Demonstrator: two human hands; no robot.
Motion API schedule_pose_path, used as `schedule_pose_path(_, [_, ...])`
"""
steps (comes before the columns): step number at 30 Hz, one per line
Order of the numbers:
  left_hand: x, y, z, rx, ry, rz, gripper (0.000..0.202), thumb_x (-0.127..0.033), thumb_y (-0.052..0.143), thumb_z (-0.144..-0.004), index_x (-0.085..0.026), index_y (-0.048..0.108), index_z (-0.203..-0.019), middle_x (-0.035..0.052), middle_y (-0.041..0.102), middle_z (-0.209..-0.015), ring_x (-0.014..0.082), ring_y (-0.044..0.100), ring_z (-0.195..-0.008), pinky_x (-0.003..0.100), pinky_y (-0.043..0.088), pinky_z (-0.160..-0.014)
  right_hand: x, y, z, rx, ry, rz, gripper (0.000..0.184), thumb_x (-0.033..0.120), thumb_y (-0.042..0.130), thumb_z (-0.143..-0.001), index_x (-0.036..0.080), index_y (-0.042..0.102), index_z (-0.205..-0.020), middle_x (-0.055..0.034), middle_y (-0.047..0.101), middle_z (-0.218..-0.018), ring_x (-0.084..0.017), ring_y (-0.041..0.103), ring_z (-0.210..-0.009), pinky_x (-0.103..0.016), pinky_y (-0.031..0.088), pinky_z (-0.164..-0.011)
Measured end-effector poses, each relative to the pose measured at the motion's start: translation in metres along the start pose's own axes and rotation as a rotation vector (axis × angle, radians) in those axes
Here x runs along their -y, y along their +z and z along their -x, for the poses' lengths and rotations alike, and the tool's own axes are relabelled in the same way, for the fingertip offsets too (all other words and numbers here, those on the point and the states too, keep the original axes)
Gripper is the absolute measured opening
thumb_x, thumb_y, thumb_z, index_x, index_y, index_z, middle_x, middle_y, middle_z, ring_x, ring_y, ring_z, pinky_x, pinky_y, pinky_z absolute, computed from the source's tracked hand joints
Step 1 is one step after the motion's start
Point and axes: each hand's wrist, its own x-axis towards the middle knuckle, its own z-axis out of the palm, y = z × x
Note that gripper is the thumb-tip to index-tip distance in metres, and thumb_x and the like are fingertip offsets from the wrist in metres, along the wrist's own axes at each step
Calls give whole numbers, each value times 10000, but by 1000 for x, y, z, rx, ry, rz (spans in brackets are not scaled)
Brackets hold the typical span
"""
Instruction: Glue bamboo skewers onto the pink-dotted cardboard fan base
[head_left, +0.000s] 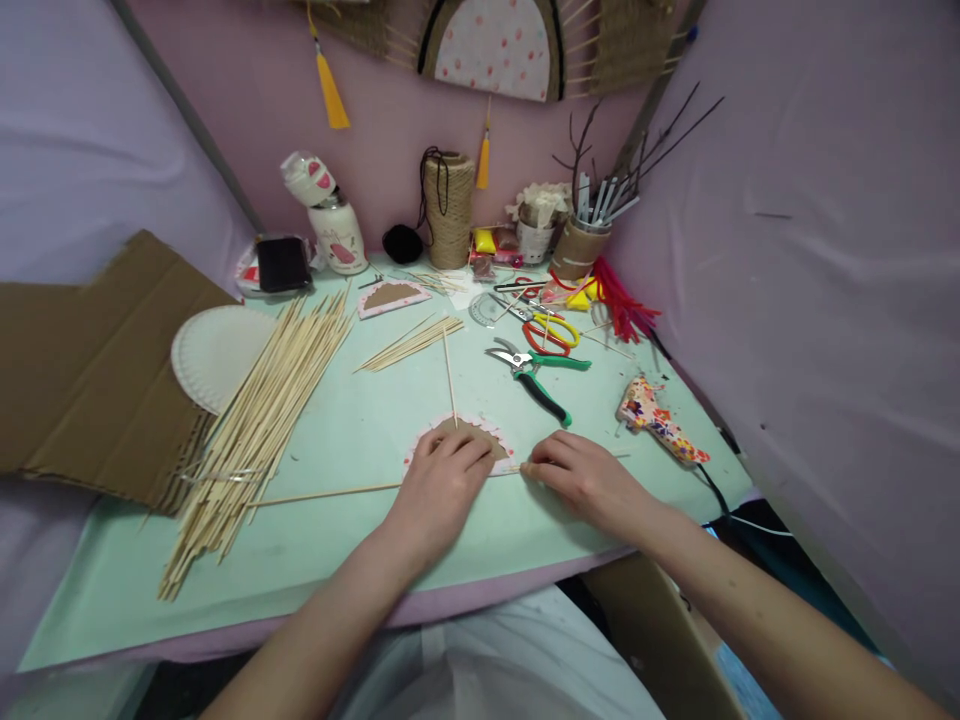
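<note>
My left hand (450,482) lies flat, fingers stretched, on a half-circle of brown cardboard (489,436) with a white, pink-spotted edge. Close to its right corner, my right hand (589,478) pinches a thin wooden skewer (512,469) that runs along the straight edge; part of it is hidden by the fingers. One upright skewer (450,375) points away from the curved top. Another skewer (322,494) extends left from the half-circle's lower left corner. My left palm hides much of the cardboard.
A large bundle of skewers (262,420), a paper plate (214,350) and corrugated cardboard (97,380) lie left. Pruning shears (532,375), scissors (555,330) and a flowered glue gun (660,420) are on the right. A twine spool (450,210) stands behind.
</note>
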Motion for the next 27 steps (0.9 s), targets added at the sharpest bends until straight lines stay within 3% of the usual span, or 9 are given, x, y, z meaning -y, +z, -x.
schedule_pose_path(27, [1,0,-1,38,4,17,278,-128,460,-966,-227,644,-1149,25,663,-1234,200,523,-1152,392,304,-930,-2,0,1,39,4,-1,246,75,461,-945,168,669,-1036,-82,657,-919,-176,525,-835,-291,434,-700])
